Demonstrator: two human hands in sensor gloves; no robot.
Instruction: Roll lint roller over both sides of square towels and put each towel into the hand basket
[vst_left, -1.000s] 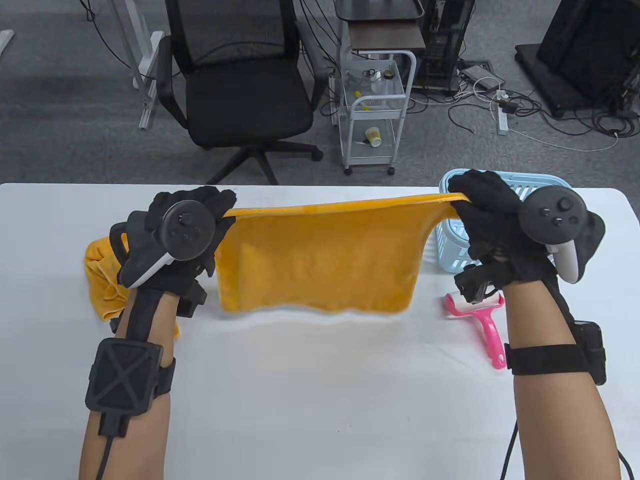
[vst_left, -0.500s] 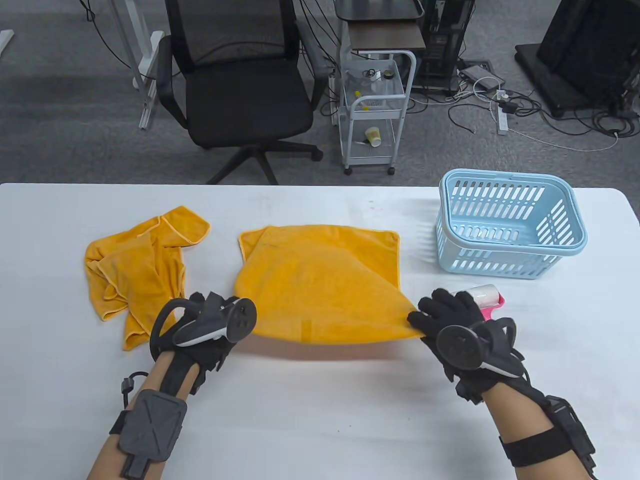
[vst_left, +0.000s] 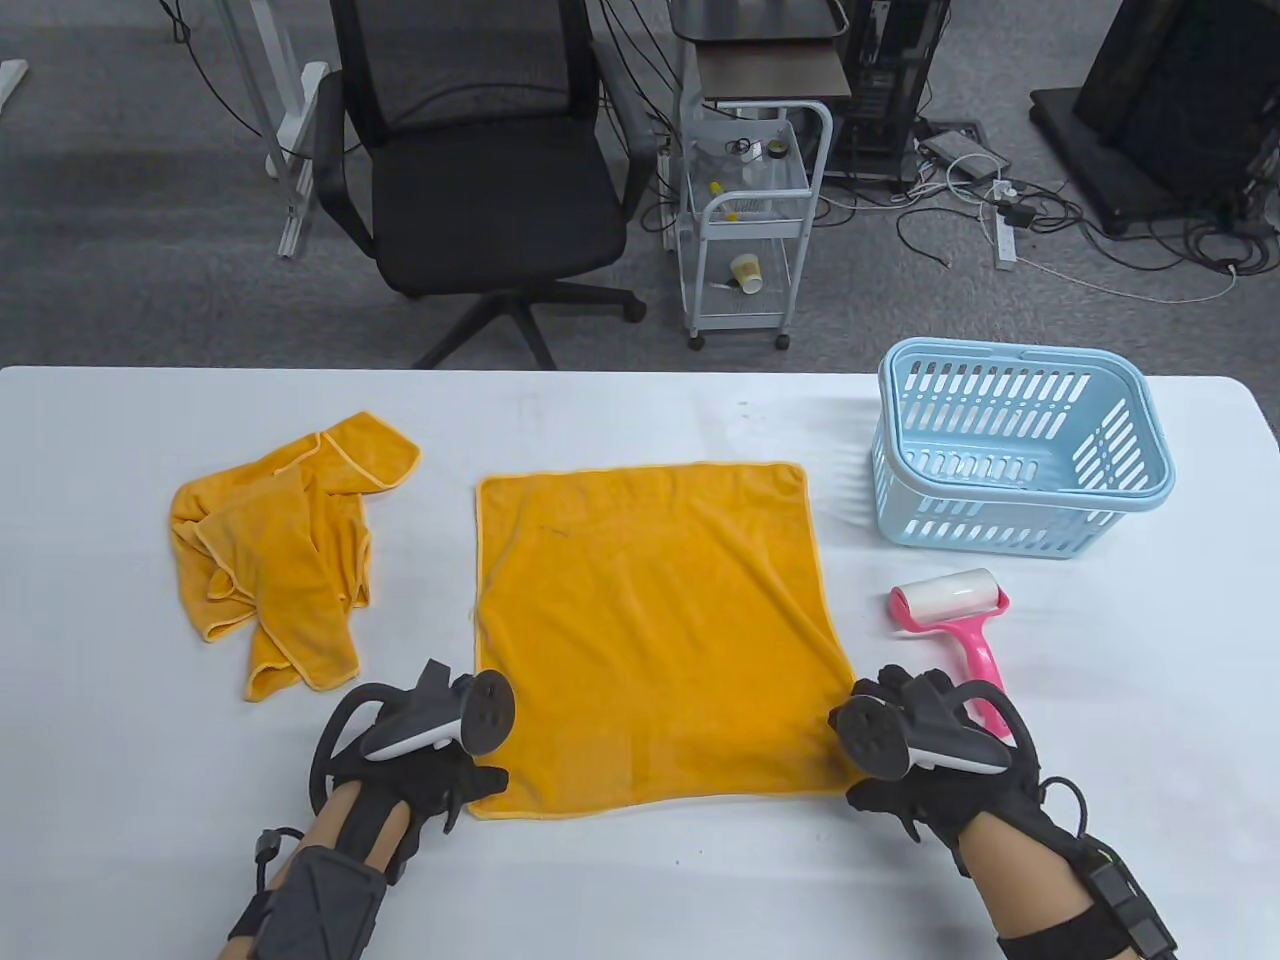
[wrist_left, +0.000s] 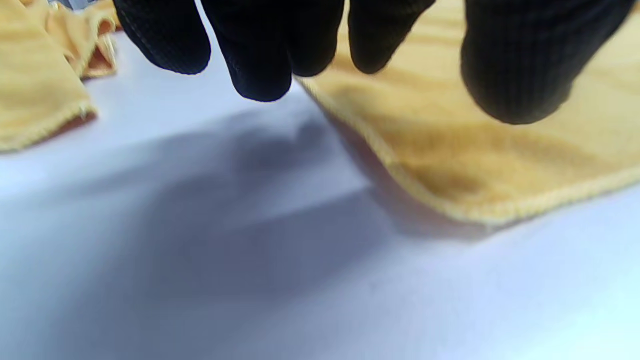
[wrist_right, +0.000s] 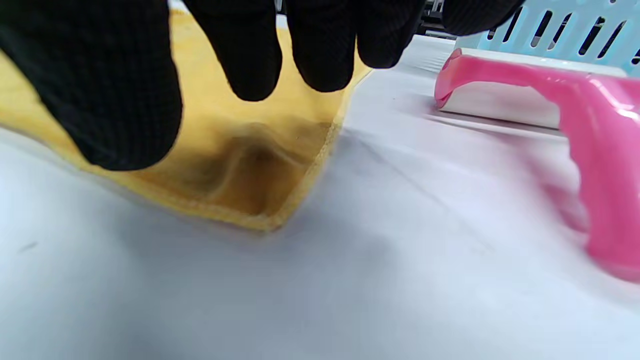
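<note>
Judging progress: early; the light blue hand basket (vst_left: 1020, 450) holds no towel, and no rolling shows on any towel now.
Spread towel: 1 orange square towel (vst_left: 655, 625) lies flat at the centre of the white desk (vst_left: 640, 880), its 4 edges showing, with a slight ripple at the 5 o'clock corner.
Waiting towel: a crumpled orange towel (vst_left: 275, 550) sits at 9 o'clock of the flat one, apart from it.
Lint roller: the pink lint roller (vst_left: 955, 615) lies at 3 o'clock of the flat towel, just beside its edge, untouched, handle toward the near edge.
Left hand: the left hand (vst_left: 420, 745) hovers at the towel's 7 o'clock corner; in the wrist view its fingertips (wrist_left: 260, 60) hang over the hem, grip spread, holding nothing.
Right hand: the right hand (vst_left: 925, 745) sits at the 5 o'clock corner; its fingertips (wrist_right: 250, 55) hang above the cloth, grip loose and empty.
Left to do: roll this side, flip, roll the other, basket it, then the same for the crumpled towel.
Edges: basket at 2 o'clock, well clear of the towel.
Open room: bare desk at 6 o'clock for flipping; the roller handle is nearest the right hand.
</note>
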